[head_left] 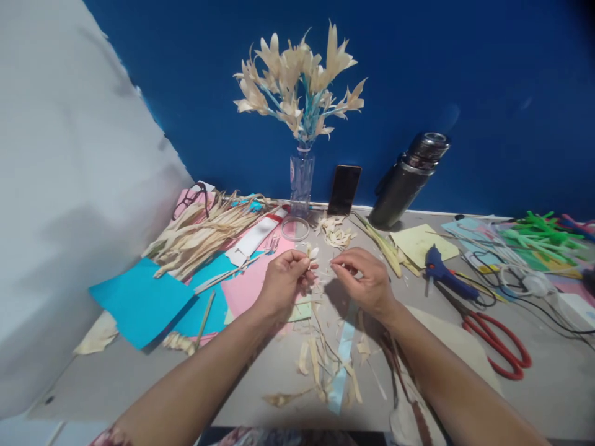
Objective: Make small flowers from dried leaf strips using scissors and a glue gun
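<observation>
Above the middle of the table, my left hand (284, 280) pinches a small pale husk flower (312, 253) between thumb and fingers, its whitish petals pointing up. A short gap to the right, my right hand (366, 282) has thumb and forefinger pressed together; whatever they hold is too small to make out. Below the hands lie dry husk scraps (313, 359) and a light blue ribbon strip (343, 359). A heap of pale petal pieces (335, 232) and a clear tape ring (295, 229) lie just beyond.
A clear bottle (302, 183) holds tall husk flowers (302, 74) at the back. Beside it stand a phone (344, 189) and a dark flask (404, 186). Right: a blue glue gun (449, 275), red-handled scissors (499, 347), cables. Left: husks (209, 232) and blue paper (142, 303).
</observation>
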`<action>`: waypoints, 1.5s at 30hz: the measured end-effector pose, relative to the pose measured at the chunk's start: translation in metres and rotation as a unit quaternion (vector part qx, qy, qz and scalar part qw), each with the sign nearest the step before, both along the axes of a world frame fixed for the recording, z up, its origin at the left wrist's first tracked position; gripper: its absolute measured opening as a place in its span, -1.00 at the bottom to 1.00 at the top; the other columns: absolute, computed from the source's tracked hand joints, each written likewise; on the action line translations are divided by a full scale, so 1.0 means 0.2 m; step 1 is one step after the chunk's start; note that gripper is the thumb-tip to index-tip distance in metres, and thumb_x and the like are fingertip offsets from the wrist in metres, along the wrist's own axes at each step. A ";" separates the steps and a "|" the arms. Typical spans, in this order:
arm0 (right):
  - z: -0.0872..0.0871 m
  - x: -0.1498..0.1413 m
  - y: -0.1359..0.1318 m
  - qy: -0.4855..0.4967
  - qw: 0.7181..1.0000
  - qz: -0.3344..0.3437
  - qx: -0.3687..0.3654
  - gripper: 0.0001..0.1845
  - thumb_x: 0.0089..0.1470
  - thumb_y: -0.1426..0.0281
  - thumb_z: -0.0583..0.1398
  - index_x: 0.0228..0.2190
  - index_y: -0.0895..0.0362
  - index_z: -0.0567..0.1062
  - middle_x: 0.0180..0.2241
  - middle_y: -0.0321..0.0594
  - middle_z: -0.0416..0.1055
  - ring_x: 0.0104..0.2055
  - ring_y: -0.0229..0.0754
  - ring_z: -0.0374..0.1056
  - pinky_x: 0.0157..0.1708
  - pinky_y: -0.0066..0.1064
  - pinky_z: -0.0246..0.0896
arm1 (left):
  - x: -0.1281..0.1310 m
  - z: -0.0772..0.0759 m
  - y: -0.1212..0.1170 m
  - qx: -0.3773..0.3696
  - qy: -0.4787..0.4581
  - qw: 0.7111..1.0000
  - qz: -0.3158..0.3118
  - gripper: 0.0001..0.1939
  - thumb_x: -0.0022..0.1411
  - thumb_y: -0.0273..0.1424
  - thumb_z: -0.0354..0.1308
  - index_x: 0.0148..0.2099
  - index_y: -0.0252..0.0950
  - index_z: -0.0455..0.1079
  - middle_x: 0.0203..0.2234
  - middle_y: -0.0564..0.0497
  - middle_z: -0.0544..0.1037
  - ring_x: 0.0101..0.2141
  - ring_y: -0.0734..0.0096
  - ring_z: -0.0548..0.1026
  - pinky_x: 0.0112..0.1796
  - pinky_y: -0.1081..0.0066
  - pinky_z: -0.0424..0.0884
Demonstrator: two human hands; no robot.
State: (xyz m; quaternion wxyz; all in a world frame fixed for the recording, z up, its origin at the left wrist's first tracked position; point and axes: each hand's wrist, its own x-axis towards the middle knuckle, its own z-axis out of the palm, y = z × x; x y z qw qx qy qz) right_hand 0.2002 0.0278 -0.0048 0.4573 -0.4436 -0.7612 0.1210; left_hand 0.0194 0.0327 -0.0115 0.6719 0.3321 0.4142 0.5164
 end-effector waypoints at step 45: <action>-0.01 -0.12 -0.03 0.486 0.722 0.076 -0.487 -0.63 -0.29 0.26 0.51 -0.51 0.18 0.50 -0.52 -0.27 0.46 -0.57 -0.41 0.18 -0.67 -0.63 -0.04 | 0.09 0.03 -0.08 0.089 0.109 0.988 0.067 -0.84 0.11 -0.35 0.28 -0.37 -0.30 0.39 -0.60 0.12 0.43 -0.56 0.53 0.38 -0.49 0.52 0.31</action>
